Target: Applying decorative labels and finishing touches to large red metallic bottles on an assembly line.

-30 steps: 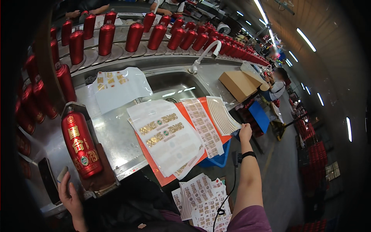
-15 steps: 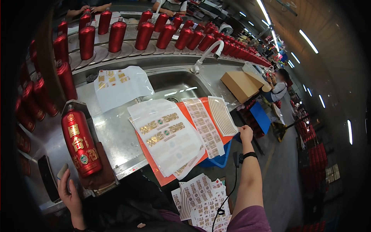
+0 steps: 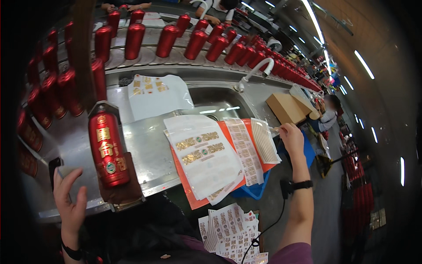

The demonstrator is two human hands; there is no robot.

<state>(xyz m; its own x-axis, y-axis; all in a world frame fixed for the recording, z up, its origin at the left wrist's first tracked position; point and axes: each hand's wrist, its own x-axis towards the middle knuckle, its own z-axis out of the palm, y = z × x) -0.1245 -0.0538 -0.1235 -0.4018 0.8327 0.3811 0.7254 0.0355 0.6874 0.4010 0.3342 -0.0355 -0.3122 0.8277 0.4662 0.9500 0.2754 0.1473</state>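
Observation:
My left hand, at the lower left, has a small flat grey piece with a blue edge at its curled fingers; the thumb stands apart. Beside it a red bottle with gold lettering and a round green mark leans back on a brown padded stand. At the right, my right hand pinches a thin pale strip at the edge of a striped sticker sheet. This sheet lies on an orange board with a gold-and-white sheet and larger white sticker sheets.
Behind the metal counter are a sink, a white tap and a conveyor with many red bottles. Another sticker sheet lies by the sink. A cardboard box stands at right. People work beyond. A cable hangs from my right wrist.
The view has shifted, moving the counter rightward in it. My right hand has drawn slightly off the striped sheet with a thin strip. My left hand has risen in view, the grey piece with it.

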